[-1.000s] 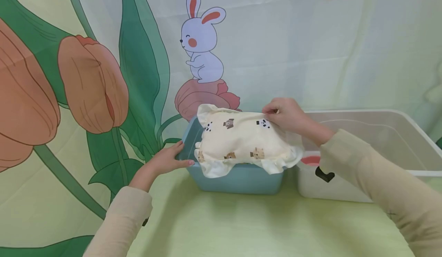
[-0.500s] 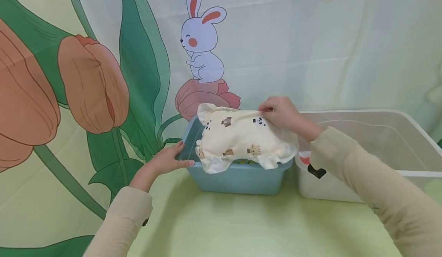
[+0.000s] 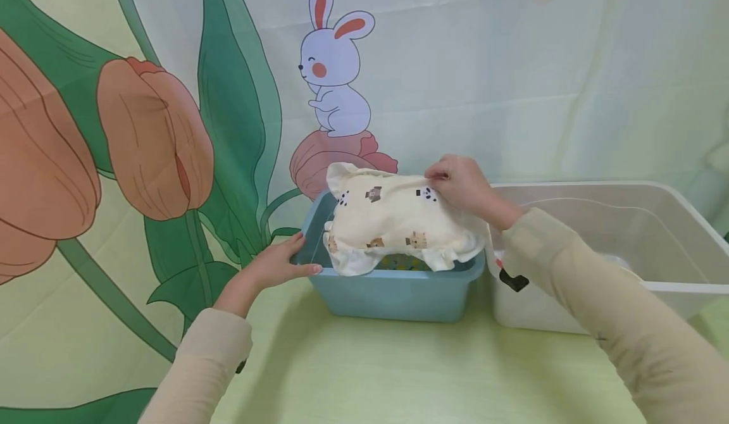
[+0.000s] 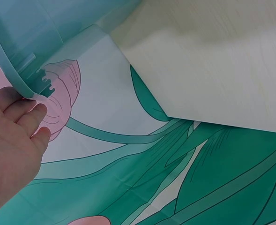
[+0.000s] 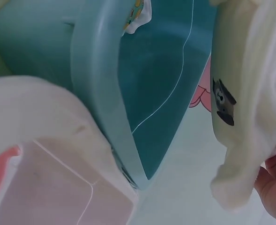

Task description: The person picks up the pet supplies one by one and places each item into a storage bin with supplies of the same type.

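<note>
A cream baby pillow point(image 3: 393, 212) with frilled edges and printed animal faces is over a blue plastic bin point(image 3: 398, 297). My right hand point(image 3: 461, 185) pinches the pillow's back edge, right of its middle. In the right wrist view, the pillow point(image 5: 243, 89) hangs from the fingers beside the bin's inner wall. My left hand point(image 3: 276, 264) grips the bin's left front corner. In the left wrist view, its fingers point(image 4: 32, 117) curl under the bin's rim. Below the pillow, a yellow-green patterned cloth point(image 3: 404, 262) shows inside the bin; the pillow hides the rest.
A larger off-white bin point(image 3: 541, 310) stands just right of the blue one, its near side partly behind the right sleeve point(image 3: 592, 310). Both bins rest on a pale table point(image 3: 387, 367). Behind hangs a printed cloth backdrop point(image 3: 484, 82) with a rabbit and tulips.
My right hand has moved slightly left and up with the pillow. Its front edge has lifted, uncovering more of the bin's front rim and the patterned cloth. My left hand has stayed on the corner.
</note>
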The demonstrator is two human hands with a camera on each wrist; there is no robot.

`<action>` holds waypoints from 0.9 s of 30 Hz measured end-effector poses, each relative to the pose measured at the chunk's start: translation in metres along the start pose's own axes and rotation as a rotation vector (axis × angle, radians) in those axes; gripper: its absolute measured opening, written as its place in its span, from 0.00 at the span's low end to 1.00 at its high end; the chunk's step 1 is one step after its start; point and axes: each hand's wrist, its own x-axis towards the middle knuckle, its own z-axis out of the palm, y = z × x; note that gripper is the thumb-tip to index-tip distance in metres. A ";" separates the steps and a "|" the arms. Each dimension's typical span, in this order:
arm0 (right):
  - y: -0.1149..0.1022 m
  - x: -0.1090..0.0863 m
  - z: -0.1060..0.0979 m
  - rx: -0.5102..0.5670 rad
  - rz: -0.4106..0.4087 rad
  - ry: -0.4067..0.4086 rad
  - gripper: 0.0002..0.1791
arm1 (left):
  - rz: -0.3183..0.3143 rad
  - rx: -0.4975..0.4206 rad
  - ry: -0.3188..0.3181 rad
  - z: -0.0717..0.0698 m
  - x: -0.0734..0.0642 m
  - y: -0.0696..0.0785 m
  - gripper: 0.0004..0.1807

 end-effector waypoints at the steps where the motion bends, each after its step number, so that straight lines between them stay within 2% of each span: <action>1: 0.001 0.000 0.001 -0.001 0.001 0.007 0.10 | -0.002 0.000 0.000 0.000 0.000 0.000 0.52; 18: 0.006 0.006 0.019 -0.060 -0.034 0.112 0.09 | 0.006 0.001 -0.001 0.000 -0.001 0.001 0.52; 27: 0.009 0.006 0.032 -0.100 -0.027 0.092 0.10 | 0.009 -0.002 0.001 0.001 -0.001 0.000 0.52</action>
